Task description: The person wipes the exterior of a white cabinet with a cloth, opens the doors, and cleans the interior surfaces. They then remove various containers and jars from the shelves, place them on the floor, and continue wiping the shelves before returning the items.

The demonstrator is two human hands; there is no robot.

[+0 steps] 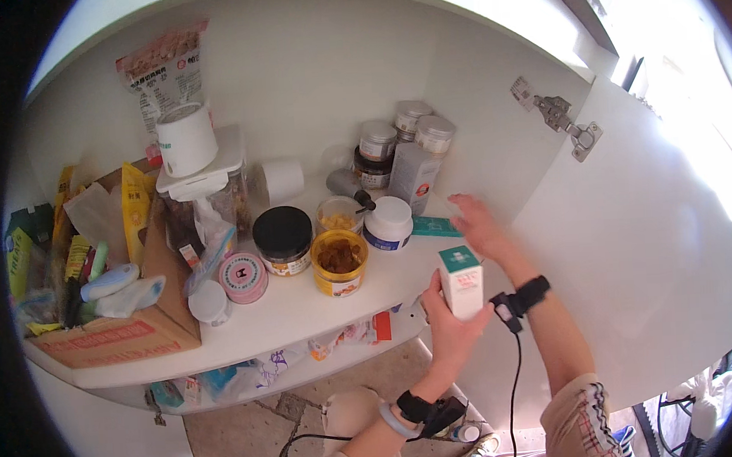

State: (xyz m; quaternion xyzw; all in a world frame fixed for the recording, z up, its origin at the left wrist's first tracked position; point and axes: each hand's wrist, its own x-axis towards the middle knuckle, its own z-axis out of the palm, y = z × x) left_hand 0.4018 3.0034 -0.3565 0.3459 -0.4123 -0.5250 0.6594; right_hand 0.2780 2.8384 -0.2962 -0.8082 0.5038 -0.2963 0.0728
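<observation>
My left hand grips a small white carton with a green top, held upright just off the shelf's front edge. Beyond it, my right hand reaches over the shelf with fingers extended, holding nothing that I can see. Its fingertips are at the end of a flat green box; whether they touch is unclear. Left of that box stands a white jar with a white lid. A tall grey box rises behind, beside stacked lidded jars.
An open yellow tub, a black-lidded jar and a pink tin line the shelf front. A packed cardboard box fills the left. The cabinet door stands open at right. Cables hang from both wrist straps.
</observation>
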